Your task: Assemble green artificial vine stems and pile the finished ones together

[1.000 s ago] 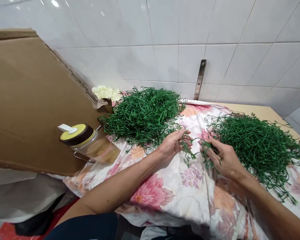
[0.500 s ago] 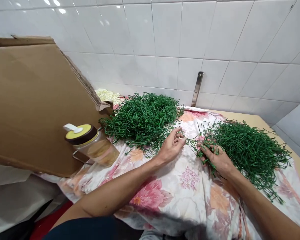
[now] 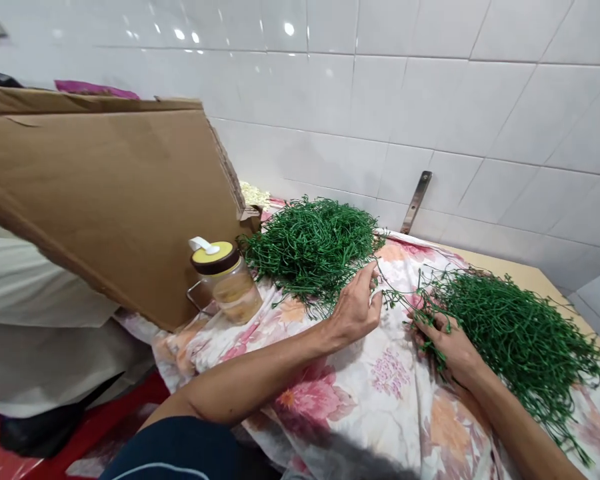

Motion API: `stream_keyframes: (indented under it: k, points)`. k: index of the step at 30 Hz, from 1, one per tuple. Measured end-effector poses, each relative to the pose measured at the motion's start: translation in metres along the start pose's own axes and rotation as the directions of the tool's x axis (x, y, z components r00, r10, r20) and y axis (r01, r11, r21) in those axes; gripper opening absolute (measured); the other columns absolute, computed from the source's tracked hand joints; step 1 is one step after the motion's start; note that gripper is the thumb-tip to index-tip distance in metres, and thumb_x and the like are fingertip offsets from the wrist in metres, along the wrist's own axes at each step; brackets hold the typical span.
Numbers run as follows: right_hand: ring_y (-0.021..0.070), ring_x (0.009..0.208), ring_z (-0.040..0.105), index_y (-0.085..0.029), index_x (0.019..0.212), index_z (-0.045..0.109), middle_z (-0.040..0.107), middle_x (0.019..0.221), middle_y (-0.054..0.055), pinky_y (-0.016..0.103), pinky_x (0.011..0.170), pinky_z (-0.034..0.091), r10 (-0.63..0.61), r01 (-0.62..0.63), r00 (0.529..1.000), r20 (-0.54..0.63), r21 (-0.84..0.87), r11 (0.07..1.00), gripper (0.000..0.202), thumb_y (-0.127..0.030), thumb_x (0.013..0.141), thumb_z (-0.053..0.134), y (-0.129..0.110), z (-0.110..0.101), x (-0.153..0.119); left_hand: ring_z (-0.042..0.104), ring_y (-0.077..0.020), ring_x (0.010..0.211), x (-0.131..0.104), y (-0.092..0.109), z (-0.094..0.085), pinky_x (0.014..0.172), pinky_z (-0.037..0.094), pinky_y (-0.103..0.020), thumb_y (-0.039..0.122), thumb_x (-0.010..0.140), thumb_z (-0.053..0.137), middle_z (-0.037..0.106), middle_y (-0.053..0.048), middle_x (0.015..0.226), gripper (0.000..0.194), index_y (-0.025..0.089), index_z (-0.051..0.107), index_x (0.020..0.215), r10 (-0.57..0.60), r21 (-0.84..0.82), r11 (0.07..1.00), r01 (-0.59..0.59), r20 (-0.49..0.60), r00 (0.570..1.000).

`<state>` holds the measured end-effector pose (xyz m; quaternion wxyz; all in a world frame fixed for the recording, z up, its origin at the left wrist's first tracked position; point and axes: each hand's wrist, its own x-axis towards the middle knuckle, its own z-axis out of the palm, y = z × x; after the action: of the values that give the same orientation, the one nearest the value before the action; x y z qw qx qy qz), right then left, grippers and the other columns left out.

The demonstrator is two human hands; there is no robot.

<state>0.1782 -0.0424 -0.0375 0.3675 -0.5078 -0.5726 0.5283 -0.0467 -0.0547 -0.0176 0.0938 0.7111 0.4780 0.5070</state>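
My left hand (image 3: 356,305) has its fingers curled at a thin green plastic stem, just right of the left pile. The thumb and forefinger stand a little apart at the tips, with bits of green between them. My right hand (image 3: 447,345) grips a small bunch of green stems (image 3: 427,308) with little knobbed ends. Strands from this bunch stretch toward my left hand. A tangled pile of green stems (image 3: 315,247) lies to the left, and another pile of stems (image 3: 520,333) lies beside my right hand.
A flowered cloth (image 3: 350,380) covers the table. At left, a clear jar (image 3: 235,293) with a yellow and brown lid stands before a large cardboard sheet (image 3: 120,200). Pale small pieces (image 3: 254,195) lie behind it. A metal bracket (image 3: 417,202) is near the tiled wall (image 3: 320,100).
The view has swung left, so everything sits further right and lower. My left hand has turned and its thumb and forefinger have parted slightly. My right hand keeps its bunch.
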Motion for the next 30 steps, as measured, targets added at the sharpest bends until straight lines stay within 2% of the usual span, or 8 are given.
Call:
stream_keyframes:
  k: [3, 6, 12, 18, 21, 24, 26, 30]
  points:
    - [0.0121, 0.042, 0.048, -0.017, 0.073, 0.060, 0.055, 0.054, -0.001, 0.025, 0.039, 0.042, 0.002, -0.001, 1.000, 0.010, -0.018, 1.000, 0.055, -0.070, 0.070, 0.077, 0.009, -0.003, 0.004, 0.059, -0.0289, 0.119, 0.001, 0.003, -0.004, 0.105, 0.050, -0.048, 0.013, 0.087, 0.052, 0.058, -0.018, 0.131, 0.067, 0.017, 0.034, 0.152, 0.076, 0.090, 0.993, -0.072, -0.038, 0.996]
    - [0.0105, 0.042, 0.043, -0.016, 0.081, 0.064, 0.054, 0.057, -0.002, 0.023, 0.036, 0.038, -0.028, 0.029, 0.999, 0.040, -0.014, 0.999, 0.055, -0.070, 0.071, 0.076, 0.018, -0.005, 0.008, 0.040, -0.0344, 0.142, 0.002, 0.008, -0.007, 0.117, 0.039, -0.057, 0.011, 0.088, 0.051, 0.045, -0.021, 0.148, 0.072, 0.017, 0.027, 0.156, 0.245, 0.225, 0.948, -0.225, -0.069, 0.967]
    - [0.0085, 0.040, 0.041, -0.017, 0.079, 0.062, 0.054, 0.056, -0.002, 0.021, 0.034, 0.037, 0.003, -0.003, 1.000, 0.023, 0.024, 1.000, 0.053, -0.068, 0.071, 0.078, 0.023, -0.003, 0.010, 0.034, -0.0326, 0.148, 0.001, 0.014, -0.011, 0.120, 0.036, -0.056, 0.010, 0.091, 0.046, 0.041, -0.021, 0.152, 0.070, 0.018, 0.023, 0.157, 0.347, 0.242, 0.913, -0.328, -0.041, 0.937]
    - [0.0093, 0.038, 0.043, -0.018, 0.082, 0.063, 0.054, 0.056, -0.003, 0.022, 0.033, 0.037, 0.026, -0.028, 0.998, 0.052, 0.037, 0.999, 0.050, -0.066, 0.075, 0.076, 0.019, -0.003, 0.007, 0.045, -0.0309, 0.138, 0.008, 0.012, -0.016, 0.116, 0.039, -0.053, 0.020, 0.093, 0.055, 0.050, -0.020, 0.143, 0.057, 0.017, 0.036, 0.147, 0.261, 0.178, 0.955, -0.238, -0.122, 0.957]
    - [0.0102, 0.039, 0.044, -0.019, 0.078, 0.061, 0.053, 0.055, -0.003, 0.022, 0.034, 0.037, 0.028, -0.030, 0.998, 0.063, 0.033, 0.999, 0.049, -0.065, 0.076, 0.075, 0.023, -0.005, 0.008, 0.056, -0.0266, 0.118, 0.012, 0.013, -0.021, 0.104, 0.047, -0.047, 0.015, 0.091, 0.052, 0.061, -0.016, 0.120, 0.030, 0.017, 0.053, 0.121, 0.222, 0.127, 0.972, -0.198, -0.224, 0.949]
    - [0.0104, 0.040, 0.044, -0.019, 0.079, 0.060, 0.053, 0.056, -0.003, 0.022, 0.034, 0.037, 0.016, -0.021, 0.998, 0.065, 0.074, 0.997, 0.049, -0.064, 0.073, 0.078, 0.025, -0.005, 0.008, 0.058, -0.0236, 0.099, 0.014, 0.015, -0.025, 0.090, 0.050, -0.041, 0.011, 0.087, 0.051, 0.061, -0.011, 0.097, 0.013, 0.019, 0.055, 0.097, 0.190, 0.107, 0.980, -0.165, -0.308, 0.932]
    - [0.0100, 0.040, 0.042, -0.019, 0.082, 0.061, 0.051, 0.055, -0.004, 0.023, 0.034, 0.036, 0.029, -0.034, 0.998, 0.058, 0.102, 0.994, 0.051, -0.065, 0.070, 0.080, 0.023, -0.003, 0.008, 0.059, -0.0246, 0.101, 0.014, 0.017, -0.026, 0.091, 0.050, -0.042, 0.014, 0.086, 0.054, 0.061, -0.012, 0.099, 0.013, 0.018, 0.056, 0.099, 0.204, 0.110, 0.978, -0.180, -0.274, 0.940]
    - [0.0096, 0.045, 0.039, -0.017, 0.073, 0.061, 0.048, 0.053, -0.003, 0.022, 0.037, 0.033, -0.021, 0.022, 0.995, 0.102, -0.003, 1.000, 0.055, -0.068, 0.068, 0.079, 0.002, 0.000, 0.002, 0.058, -0.0273, 0.118, 0.010, 0.013, -0.016, 0.104, 0.047, -0.045, 0.022, 0.088, 0.061, 0.064, -0.016, 0.119, 0.033, 0.016, 0.057, 0.120, 0.274, 0.035, 0.961, -0.273, -0.035, 0.961]
